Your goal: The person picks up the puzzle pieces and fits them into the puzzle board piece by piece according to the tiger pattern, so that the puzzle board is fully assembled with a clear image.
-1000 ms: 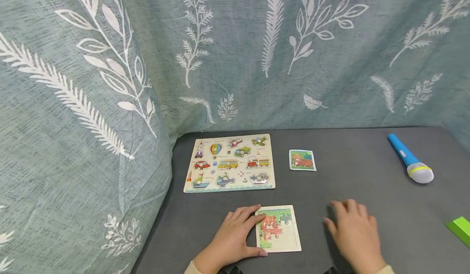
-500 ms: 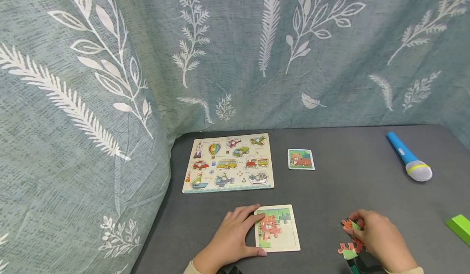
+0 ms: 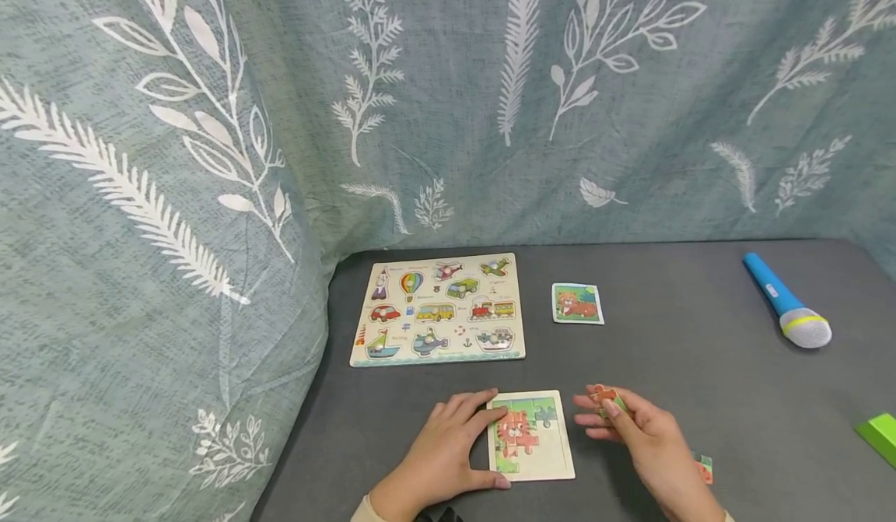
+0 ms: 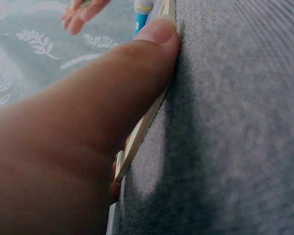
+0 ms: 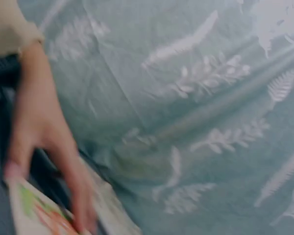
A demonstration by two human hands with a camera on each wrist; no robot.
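A square jigsaw board (image 3: 553,456) lies near the front of the table, with joined tiger pieces (image 3: 516,431) along its top and left and bare wood at lower right. My left hand (image 3: 444,448) holds the board at its left side, thumb at the near edge and fingers at the far left corner; the thumb (image 4: 103,98) fills the left wrist view. Right of the board, my right hand (image 3: 647,436) pinches an orange and green puzzle piece (image 3: 604,399) between thumb and fingers, off the board. Another puzzle piece (image 3: 705,469) shows partly behind the right wrist.
A vehicle peg puzzle (image 3: 441,312) lies at the back left. Beside it is a small tiger picture card (image 3: 577,304). A blue toy microphone (image 3: 784,300) lies at the back right, a green block (image 3: 878,436) at the right edge. Leaf-patterned cloth (image 3: 448,102) hangs behind.
My right hand reached right to loose pieces on the table, took a puzzle piece, and came back left with it toward the board. The left hand stays on the board.
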